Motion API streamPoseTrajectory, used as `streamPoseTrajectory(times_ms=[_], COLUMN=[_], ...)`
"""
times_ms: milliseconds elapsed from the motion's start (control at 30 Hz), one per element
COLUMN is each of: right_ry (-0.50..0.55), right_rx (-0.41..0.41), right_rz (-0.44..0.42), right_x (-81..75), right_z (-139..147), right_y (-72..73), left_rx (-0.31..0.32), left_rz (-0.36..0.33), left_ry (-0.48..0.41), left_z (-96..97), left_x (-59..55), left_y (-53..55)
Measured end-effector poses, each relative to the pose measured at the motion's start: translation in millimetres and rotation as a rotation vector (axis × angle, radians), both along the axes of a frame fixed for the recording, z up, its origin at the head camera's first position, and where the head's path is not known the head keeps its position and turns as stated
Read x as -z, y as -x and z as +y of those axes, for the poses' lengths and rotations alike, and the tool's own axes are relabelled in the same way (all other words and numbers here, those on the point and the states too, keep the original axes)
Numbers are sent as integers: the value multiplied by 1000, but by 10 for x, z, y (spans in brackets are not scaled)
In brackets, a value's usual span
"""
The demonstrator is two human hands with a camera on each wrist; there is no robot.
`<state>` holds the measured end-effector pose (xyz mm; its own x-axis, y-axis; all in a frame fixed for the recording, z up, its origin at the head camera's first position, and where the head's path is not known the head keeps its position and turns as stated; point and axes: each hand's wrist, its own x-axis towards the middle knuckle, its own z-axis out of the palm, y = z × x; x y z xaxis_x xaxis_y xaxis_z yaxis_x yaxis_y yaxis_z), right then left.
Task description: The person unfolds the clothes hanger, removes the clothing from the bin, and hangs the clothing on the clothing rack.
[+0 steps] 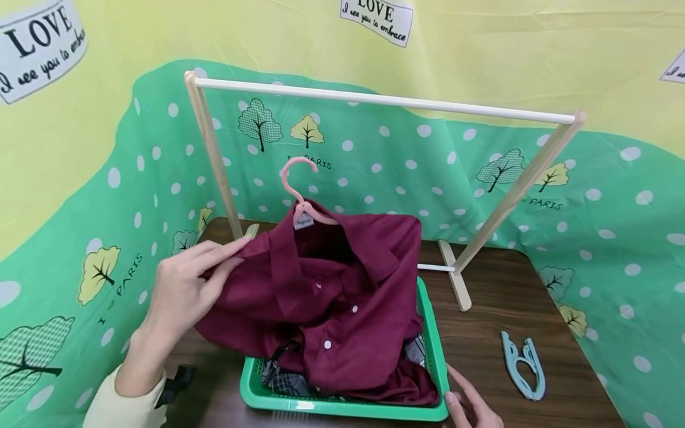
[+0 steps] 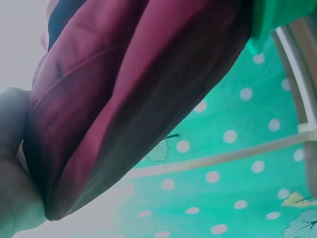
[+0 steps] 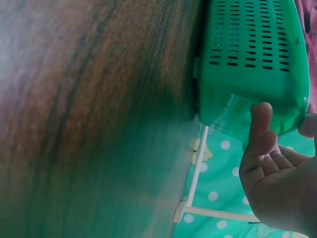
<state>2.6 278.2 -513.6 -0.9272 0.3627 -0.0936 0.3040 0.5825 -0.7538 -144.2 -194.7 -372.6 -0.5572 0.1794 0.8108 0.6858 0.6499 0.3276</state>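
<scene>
A maroon button-up shirt [image 1: 369,309] lies bunched over a green basket [image 1: 440,356]. A pink clothes hanger [image 1: 289,181] sits in its collar with the hook standing up; most of the hanger is hidden inside the cloth. My left hand [image 1: 187,285] pinches the shirt at its left shoulder between thumb and fingers. In the left wrist view the shirt [image 2: 99,99] hangs in folds from that hand [image 2: 17,168]. At the basket's near right corner is my right hand [image 1: 473,404], its fingertips by the rim. The right wrist view shows its fingers loosely bent beside the perforated basket wall [image 3: 247,49].
A wooden rack with a white top rail [image 1: 374,101] stands behind the basket. On the brown table [image 1: 492,291] at the right lies a blue folding hanger [image 1: 524,365]. Grey checked cloth [image 1: 286,380] shows under the shirt. Patterned green fabric [image 1: 155,196] encloses the back and sides.
</scene>
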Motion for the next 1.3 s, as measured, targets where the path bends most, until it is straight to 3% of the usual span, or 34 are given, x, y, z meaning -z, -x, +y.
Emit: streamPoseTrajectory(times_ms=[233,400,633,833,1100,1300], right_ry=[-14,-35,-57,-48,-8,5], right_rx=[-2,-19,-16,-11,-7,-11], right_rz=[53,90,95,5,-81,-94], right_x=[21,18,8,-12,31,57], right_z=[-20,-43,-46,-3,58,90], right_y=[-13,-18,-18,-7,29,35], left_rx=[-121,-182,-301,-385,-407,-426], left_rz=[49,74,53,-7,-72,-85], left_ry=[26,-18,-31,-43,-56,-60], left_z=[-96,-107,-131,-107,-97,-94], left_x=[-332,-559,-845,-848,-694,-739], left_y=[174,309,443,499,519,532])
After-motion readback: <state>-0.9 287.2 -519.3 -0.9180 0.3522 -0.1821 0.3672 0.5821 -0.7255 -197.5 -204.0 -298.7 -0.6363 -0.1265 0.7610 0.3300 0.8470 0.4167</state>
